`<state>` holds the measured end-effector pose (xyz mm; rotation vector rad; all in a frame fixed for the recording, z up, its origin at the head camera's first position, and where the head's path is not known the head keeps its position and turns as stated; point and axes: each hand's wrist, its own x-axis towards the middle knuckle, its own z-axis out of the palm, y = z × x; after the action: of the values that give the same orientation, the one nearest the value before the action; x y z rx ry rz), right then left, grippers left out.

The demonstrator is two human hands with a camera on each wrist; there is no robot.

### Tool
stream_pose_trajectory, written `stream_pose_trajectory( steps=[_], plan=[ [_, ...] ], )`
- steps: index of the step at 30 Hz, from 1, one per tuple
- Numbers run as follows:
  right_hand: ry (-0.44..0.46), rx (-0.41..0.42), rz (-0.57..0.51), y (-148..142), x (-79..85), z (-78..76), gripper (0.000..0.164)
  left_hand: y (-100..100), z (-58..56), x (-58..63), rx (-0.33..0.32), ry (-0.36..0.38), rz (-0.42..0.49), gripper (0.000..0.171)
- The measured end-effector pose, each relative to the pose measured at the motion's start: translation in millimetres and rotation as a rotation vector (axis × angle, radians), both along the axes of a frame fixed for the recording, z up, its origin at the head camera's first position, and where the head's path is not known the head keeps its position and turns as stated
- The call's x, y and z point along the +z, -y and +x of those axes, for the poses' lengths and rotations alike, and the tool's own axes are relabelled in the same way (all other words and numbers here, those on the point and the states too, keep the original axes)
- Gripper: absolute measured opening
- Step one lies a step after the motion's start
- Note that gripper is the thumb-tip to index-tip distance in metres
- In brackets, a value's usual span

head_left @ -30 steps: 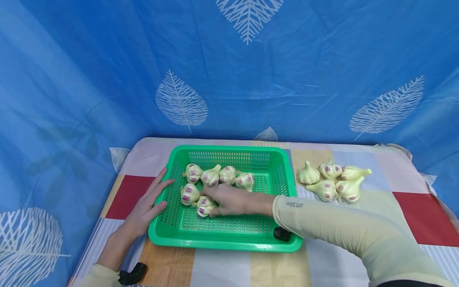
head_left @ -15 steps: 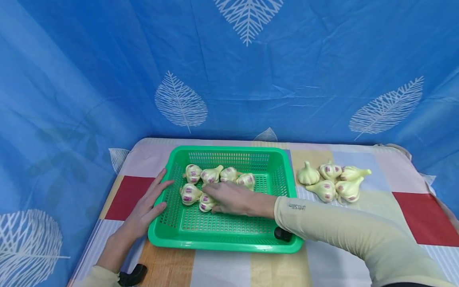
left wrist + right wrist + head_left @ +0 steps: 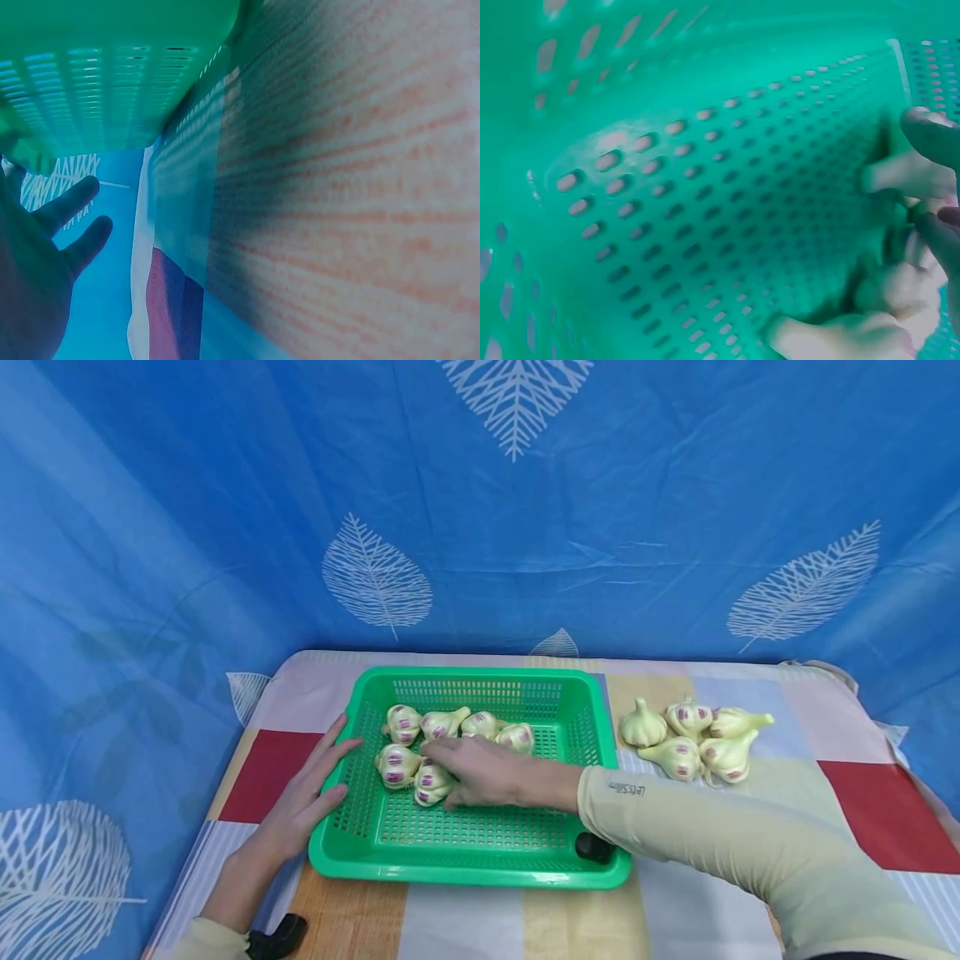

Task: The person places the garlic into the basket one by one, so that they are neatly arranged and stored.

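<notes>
A green plastic basket (image 3: 468,878) with slotted sides holds several pale garlic bulbs with purple streaks. In the head view my right hand (image 3: 483,772) reaches into it from the right, fingers and thumb bent round the near garlic bulb (image 3: 433,785); the palm hides part of the bulb. Right beside that one lies another garlic bulb (image 3: 397,767), and a row of bulbs (image 3: 444,724) sits behind. My left hand (image 3: 303,797) rests at the basket's left side with fingers spread. The left wrist view shows its straight fingers (image 3: 67,206) below the basket wall (image 3: 105,97).
Several more garlic bulbs (image 3: 678,758) lie grouped on the checked tablecloth (image 3: 465,918) to the right of the basket. A blue curtain (image 3: 600,510) with white leaf prints hangs behind the table. Black wrist devices (image 3: 276,937) show at both wrists.
The near garlic bulb has shifted slightly toward the back of the basket under my right hand and turned a little. My left hand has stayed in place.
</notes>
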<state>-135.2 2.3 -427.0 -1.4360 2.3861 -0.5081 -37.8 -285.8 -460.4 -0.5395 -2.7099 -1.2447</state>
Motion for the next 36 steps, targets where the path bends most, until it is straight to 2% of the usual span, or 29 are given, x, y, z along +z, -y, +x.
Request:
stream_pose_trajectory(
  steps=[3, 9, 12, 15, 18, 21, 28, 36],
  plan=[
    [0.005, 0.015, 0.009, -3, 12.4, -3.4, 0.078, 0, 0.1, 0.6, -0.002, 0.004, 0.006, 0.066],
    [-0.022, 0.102, -0.024, -17, 42.5, -12.3, 0.063, 0, 0.2, 0.5, -0.002, 0.008, 0.011, 0.065],
    [-0.054, 0.099, 0.019, -27, 54.5, -12.9, 0.069, 0, 0.6, 0.8, 0.0, 0.007, 0.011, 0.064],
    [-0.149, 0.095, 0.091, -38, 62.1, -10.4, 0.081, 0, 1.1, 1.3, 0.005, 0.008, 0.01, 0.064],
    [-0.244, 0.096, 0.141, -49, 65.7, -5.9, 0.092, 0, 1.1, 1.4, 0.005, 0.005, 0.011, 0.064],
    [-0.287, 0.084, 0.158, -61, 68.5, -0.3, 0.098, 0, 0.5, 1.1, -0.004, 0.002, 0.016, 0.063],
    [-0.295, 0.026, 0.124, -93, 68.7, 10.5, 0.095, 1, 0.0, 0.1, -0.007, -0.008, 0.016, 0.064],
    [-0.268, -0.092, 0.032, -135, 53.7, 24.9, 0.088, 1, 1.1, -1.6, -0.012, -0.005, 0.019, 0.064]
  ],
)
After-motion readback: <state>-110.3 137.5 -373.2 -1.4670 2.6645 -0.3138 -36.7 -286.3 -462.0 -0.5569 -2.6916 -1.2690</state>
